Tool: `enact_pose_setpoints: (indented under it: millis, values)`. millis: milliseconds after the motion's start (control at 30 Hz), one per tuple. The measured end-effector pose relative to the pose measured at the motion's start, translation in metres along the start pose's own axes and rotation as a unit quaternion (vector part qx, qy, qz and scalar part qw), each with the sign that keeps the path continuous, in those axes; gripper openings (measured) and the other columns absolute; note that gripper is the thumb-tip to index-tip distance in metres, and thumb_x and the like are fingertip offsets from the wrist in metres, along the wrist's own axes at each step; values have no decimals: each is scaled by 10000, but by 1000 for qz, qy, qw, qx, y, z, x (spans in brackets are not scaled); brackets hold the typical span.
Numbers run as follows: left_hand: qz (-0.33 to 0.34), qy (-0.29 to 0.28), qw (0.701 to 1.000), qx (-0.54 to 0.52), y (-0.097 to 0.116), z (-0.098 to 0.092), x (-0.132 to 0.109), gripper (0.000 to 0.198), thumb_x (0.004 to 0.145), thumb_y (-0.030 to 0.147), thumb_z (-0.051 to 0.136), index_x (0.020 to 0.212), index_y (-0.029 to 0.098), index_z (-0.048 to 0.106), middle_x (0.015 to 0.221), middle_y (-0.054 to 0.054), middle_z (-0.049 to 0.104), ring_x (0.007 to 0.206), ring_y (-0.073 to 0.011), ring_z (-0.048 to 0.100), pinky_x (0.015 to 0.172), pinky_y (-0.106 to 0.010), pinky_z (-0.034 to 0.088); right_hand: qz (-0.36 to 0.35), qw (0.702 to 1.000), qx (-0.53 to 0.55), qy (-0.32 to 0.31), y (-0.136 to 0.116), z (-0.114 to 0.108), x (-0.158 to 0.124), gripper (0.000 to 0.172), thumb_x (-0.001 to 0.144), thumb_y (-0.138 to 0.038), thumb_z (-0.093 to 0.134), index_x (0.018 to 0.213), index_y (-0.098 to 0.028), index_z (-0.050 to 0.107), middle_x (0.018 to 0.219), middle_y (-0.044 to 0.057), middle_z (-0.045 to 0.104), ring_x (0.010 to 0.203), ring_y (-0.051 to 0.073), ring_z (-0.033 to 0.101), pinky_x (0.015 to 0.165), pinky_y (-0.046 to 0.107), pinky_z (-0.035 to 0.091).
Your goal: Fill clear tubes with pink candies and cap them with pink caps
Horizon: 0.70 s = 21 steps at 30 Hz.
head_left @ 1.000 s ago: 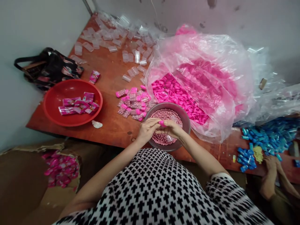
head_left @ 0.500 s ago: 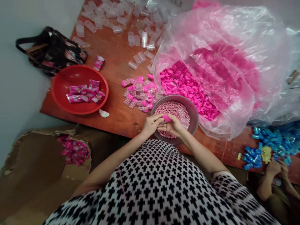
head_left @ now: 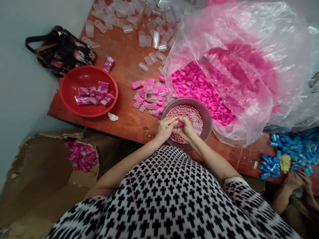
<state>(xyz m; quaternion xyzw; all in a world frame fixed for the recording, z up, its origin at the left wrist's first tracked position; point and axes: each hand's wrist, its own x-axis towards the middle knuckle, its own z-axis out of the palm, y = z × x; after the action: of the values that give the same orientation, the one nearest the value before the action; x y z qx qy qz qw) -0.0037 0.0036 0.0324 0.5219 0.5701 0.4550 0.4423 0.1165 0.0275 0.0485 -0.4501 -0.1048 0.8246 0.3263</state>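
Over the bowl's near side, my left hand (head_left: 164,128) and my right hand (head_left: 186,129) meet, both closed at a bright pink plastic cap (head_left: 179,122). The thumbs and fingertips of both hands press against it. Whatever lies below the cap is hidden by my fingers. Beneath them stands a grey bowl (head_left: 207,122) filled with small pink balls (head_left: 183,111), with some clear plastic containers (head_left: 196,123) lying among them. Just left of the bowl is a pile of clear, pink-capped bottles (head_left: 151,94) with pink balls inside.
An open plastic bag (head_left: 251,132) spills pink caps (head_left: 196,86). Clear empty containers (head_left: 128,29) lie at the back. A red bowl (head_left: 67,99) of pink packets, a floral bag (head_left: 74,49) and a cardboard box (head_left: 37,166) are left. A co-worker's hands (head_left: 294,181) are beside blue pieces (head_left: 270,166).
My fingers have closed in more around the pink cap, and the right hand's stretched fingers are now curled. The whole view has shifted slightly.
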Motion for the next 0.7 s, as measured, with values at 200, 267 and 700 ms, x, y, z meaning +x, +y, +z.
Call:
enact_pose_setpoints:
  millis: [200,267,700]
  values:
    - [-92,15,993,-76,-21,-1,1,279,802,331,620,988,151,722,1011,-81,726,905,-199,681,842,-340,538,66,997,-28,-17,11,1,11,326,848,-521,484,850,-204,556,618,-11,604,658,141,641,673,296,569]
    - [-147,23,981,-123,-31,-1,-3,328,791,373,622,1006,142,713,1004,-87,727,863,-194,689,794,-324,551,124,988,-85,-43,10,-4,11,439,831,-630,454,898,-208,557,683,13,629,693,149,654,658,291,560]
    - [-56,156,983,-84,-31,-64,83,285,776,184,681,1059,161,659,1090,4,702,1046,-150,632,1006,-373,477,-200,531,-788,239,-50,-107,8,391,817,-407,600,1080,-119,578,1033,193,637,883,254,622,765,374,491]
